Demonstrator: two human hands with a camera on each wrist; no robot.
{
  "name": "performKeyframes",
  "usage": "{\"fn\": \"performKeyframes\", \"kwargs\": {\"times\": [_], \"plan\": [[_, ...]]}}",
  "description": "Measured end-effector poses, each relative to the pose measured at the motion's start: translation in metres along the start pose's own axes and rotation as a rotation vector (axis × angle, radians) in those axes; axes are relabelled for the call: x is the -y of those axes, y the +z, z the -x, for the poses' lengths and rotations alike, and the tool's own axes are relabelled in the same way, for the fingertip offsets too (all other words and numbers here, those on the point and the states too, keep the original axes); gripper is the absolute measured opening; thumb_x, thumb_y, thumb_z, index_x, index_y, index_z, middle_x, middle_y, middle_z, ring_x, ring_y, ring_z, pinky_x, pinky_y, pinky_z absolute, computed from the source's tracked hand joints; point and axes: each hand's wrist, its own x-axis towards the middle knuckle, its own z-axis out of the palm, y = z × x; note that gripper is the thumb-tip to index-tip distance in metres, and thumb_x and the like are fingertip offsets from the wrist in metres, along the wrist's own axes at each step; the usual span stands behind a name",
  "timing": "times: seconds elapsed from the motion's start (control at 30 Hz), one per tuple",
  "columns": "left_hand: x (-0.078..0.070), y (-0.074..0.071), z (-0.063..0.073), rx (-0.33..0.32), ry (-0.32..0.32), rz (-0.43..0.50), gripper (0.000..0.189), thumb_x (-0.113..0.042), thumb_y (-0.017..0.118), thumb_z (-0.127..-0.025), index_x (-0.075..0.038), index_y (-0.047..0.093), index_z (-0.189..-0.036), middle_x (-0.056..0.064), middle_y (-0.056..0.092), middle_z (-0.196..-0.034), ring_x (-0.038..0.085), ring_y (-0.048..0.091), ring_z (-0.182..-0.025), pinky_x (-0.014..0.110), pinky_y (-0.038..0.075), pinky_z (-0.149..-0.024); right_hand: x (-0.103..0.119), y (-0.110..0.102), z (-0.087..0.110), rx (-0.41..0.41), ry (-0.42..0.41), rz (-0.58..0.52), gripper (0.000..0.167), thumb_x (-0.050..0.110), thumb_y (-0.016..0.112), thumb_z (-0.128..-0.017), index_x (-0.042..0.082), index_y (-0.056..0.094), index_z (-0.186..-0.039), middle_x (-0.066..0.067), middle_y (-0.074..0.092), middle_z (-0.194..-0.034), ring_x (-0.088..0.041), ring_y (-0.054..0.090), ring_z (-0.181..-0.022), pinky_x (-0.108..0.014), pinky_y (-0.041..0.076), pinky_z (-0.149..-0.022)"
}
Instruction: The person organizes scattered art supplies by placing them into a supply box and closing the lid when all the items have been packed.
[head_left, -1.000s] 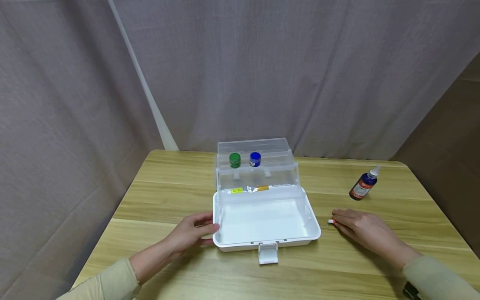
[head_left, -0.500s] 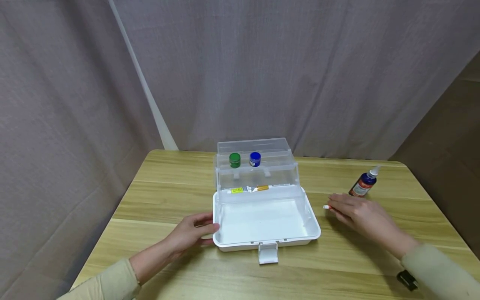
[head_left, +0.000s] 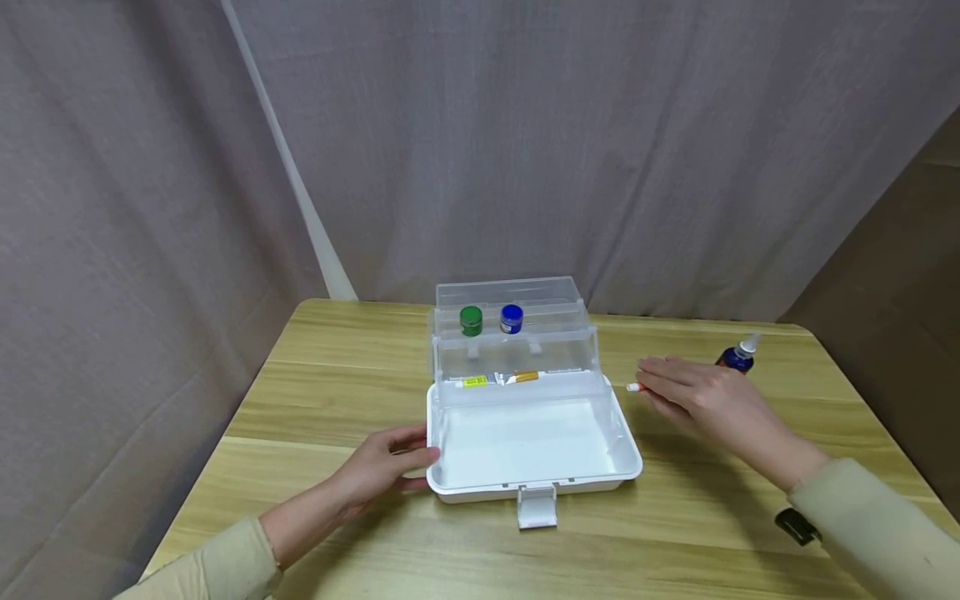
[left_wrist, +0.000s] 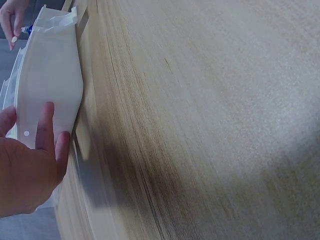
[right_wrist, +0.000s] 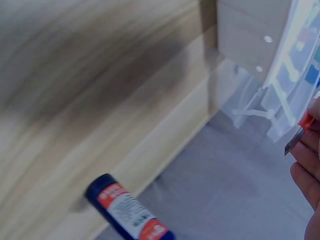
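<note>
A white storage box (head_left: 525, 497) stands unfolded on the table, with clear tiered trays raised behind its base. At its left side my left hand (head_left: 386, 462) grips the wall, thumb over the rim and fingers along the outside. In the left wrist view, fingers (left_wrist: 47, 130) lie against the white side wall. My right hand (head_left: 701, 396), raised right of the box, pinches a small orange-and-white utility knife (head_left: 636, 387). Its white end pokes out toward the box; the right wrist view shows the knife's grey metal end (right_wrist: 295, 141) beside the fingers.
On the upper tray are a green jar (head_left: 471, 321) and a blue jar (head_left: 512, 319). A paintbrush with an orange part (head_left: 525, 377) and a yellow-labelled item (head_left: 475, 382) lie in the lower tray. A dark blue bottle (head_left: 738, 358) with a white nozzle stands behind my right hand.
My right hand has lifted the utility knife off the table and carried it back and left toward the trays, now partly covering the bottle. The left hand stays on the box.
</note>
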Motion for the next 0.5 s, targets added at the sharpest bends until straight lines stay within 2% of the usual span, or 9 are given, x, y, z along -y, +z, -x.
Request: {"fn": "performKeyframes", "kwargs": {"times": [0.2, 0.5], "plan": [[0.000, 0.000, 0.000, 0.005, -0.002, 0.001, 0.063, -0.009, 0.070, -0.104, 0.016, 0.042, -0.154, 0.028, 0.061, -0.141, 0.024, 0.068, -0.116, 0.045, 0.063, -0.101, 0.002, 0.000, -0.016, 0.003, -0.028, 0.009, 0.054, 0.037, 0.041, -0.118, 0.002, 0.082, -0.114, -0.016, 0.079, -0.117, -0.035, 0.079, -0.100, -0.051, 0.067, -0.082], [0.000, 0.001, 0.000, -0.002, -0.001, 0.002, 0.062, -0.008, 0.070, -0.104, 0.016, 0.042, -0.154, 0.028, 0.060, -0.141, 0.024, 0.068, -0.115, 0.045, 0.063, -0.101, 0.007, 0.008, -0.039, -0.030, -0.055, -0.011, 0.056, 0.040, 0.040, -0.118, 0.006, 0.083, -0.112, -0.012, 0.080, -0.116, -0.033, 0.079, -0.097, -0.052, 0.067, -0.075]]}}
